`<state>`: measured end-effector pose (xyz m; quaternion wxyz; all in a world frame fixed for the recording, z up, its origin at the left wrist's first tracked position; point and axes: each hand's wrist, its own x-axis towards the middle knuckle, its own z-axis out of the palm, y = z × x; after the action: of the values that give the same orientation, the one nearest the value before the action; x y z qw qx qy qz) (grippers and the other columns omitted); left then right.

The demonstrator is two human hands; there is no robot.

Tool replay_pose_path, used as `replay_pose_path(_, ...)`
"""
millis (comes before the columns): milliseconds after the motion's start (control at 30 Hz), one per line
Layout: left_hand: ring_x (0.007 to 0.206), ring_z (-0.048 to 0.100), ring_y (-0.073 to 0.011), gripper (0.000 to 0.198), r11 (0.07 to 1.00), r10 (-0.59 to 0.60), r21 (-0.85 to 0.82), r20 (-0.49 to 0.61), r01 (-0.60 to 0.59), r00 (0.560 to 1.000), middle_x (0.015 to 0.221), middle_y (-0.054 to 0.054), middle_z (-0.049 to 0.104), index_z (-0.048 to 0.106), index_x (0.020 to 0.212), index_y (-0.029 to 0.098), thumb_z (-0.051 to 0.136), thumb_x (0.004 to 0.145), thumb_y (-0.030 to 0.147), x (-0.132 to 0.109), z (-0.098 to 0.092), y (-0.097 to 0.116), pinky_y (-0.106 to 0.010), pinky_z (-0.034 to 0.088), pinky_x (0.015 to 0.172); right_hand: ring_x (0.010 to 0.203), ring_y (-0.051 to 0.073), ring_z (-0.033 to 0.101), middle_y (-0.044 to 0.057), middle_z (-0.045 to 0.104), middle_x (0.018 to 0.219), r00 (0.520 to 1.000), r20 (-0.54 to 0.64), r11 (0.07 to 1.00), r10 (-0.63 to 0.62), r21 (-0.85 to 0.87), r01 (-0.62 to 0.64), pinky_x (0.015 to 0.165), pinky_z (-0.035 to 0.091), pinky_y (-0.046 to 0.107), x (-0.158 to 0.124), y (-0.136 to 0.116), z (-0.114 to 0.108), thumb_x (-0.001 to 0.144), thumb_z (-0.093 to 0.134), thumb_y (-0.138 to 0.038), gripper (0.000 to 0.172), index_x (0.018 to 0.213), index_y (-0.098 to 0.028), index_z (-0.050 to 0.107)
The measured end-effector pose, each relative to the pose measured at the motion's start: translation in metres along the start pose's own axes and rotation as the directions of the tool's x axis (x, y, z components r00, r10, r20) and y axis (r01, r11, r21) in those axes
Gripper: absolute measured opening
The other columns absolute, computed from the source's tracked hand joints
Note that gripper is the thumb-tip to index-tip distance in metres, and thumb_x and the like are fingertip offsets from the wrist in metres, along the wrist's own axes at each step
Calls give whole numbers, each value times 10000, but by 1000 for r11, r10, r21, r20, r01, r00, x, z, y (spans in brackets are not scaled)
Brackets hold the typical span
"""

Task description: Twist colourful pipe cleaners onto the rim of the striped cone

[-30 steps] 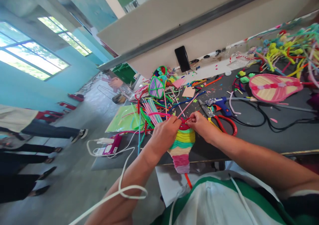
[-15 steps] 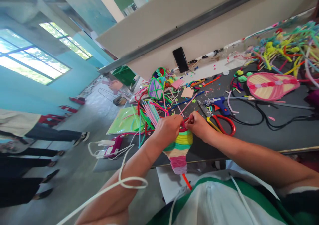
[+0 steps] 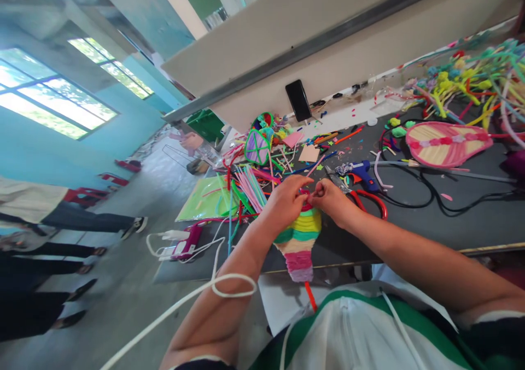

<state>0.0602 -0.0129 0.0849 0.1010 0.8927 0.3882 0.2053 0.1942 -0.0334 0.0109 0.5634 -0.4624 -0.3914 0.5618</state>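
Head view, left to right. Bundle of pale stems (image 3: 251,188), on tabletop. Left hand (image 3: 285,200), fingers curved over the upper left of the striped piece; firmness of grip not discernible. Striped piece (image 3: 303,234), between and nearer the wearer than both hands, narrow end past the table edge; bands laid from lilac through yellow to green, red upper end apparently unfinished, partly hidden. Right hand (image 3: 326,198), fingertips pinched together at that end, contents unseen. Scissors (image 3: 384,209) and glue gun (image 3: 365,174), beyond, lying unheld.
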Motion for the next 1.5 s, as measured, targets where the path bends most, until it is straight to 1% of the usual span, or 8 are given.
replay_pose_path(100,947,582,-161,238,980,-113,-191,-318,53,941,1043,-63,609,646,1018,201,525,816,163,-26,-8,-11,-281,472,828,558,109,516,-63,560,593,991,58,983,123,132,-129,549,370,234,6,-5,-6,535,636,-127,325,746,-216,405)
replay_pose_path(200,838,587,-130,271,859,-446,-464,-467,218,764,967,-41,602,596,1051,191,607,780,201,-55,-1,-31,-251,482,764,548,117,539,-46,605,601,977,74,961,201,176,-211,519,353,227,10,-9,-12,510,654,-106,363,779,-212,434)
replay_pose_path(300,834,602,-108,435,597,-667,-766,-307,239,679,1020,-33,605,545,1146,209,688,738,254,-72,15,-45,-226,481,749,529,98,527,-62,594,576,978,81,949,194,237,-208,506,344,211,10,-13,-14,507,675,-97,367,776,-207,450)
replay_pose_path(433,817,665,-171,473,149,-661,-955,98,258,744,974,-65,682,583,1128,183,743,695,286,-75,25,-43,-300,515,758,516,81,524,-76,577,575,975,109,930,194,297,-219,478,336,192,8,-17,-15,529,720,-106,363,773,-205,469)
replay_pose_path(533,747,689,-206,403,-28,-661,-969,203,247,723,854,-77,721,650,975,132,797,621,259,-70,24,-38,-343,535,747,547,88,556,-60,605,629,967,144,922,211,298,-246,512,398,203,7,-18,-14,582,738,-138,325,799,-204,505)
replay_pose_path(800,712,705,-223,353,-6,-699,-989,112,151,706,766,-67,736,685,900,127,812,597,255,-66,20,-29,-335,562,704,710,187,670,48,716,776,919,309,891,244,302,-338,680,518,312,-2,-15,0,698,724,-347,227,793,-178,606)
replay_pose_path(1167,736,705,-227,404,1,-710,-990,98,140,697,798,-71,737,675,961,137,810,594,234,-71,26,-27,-319,568,669,676,179,669,30,718,736,930,297,912,218,278,-302,700,519,312,-6,-5,6,639,786,-331,290,844,-169,661)
replay_pose_path(1500,698,703,-213,400,33,-706,-989,77,141,704,790,-54,736,662,941,147,821,583,230,-71,25,-22,-318,567,667,605,151,617,-6,687,666,980,142,957,140,236,-171,644,470,285,-3,-17,-1,622,766,-368,252,733,-181,639)
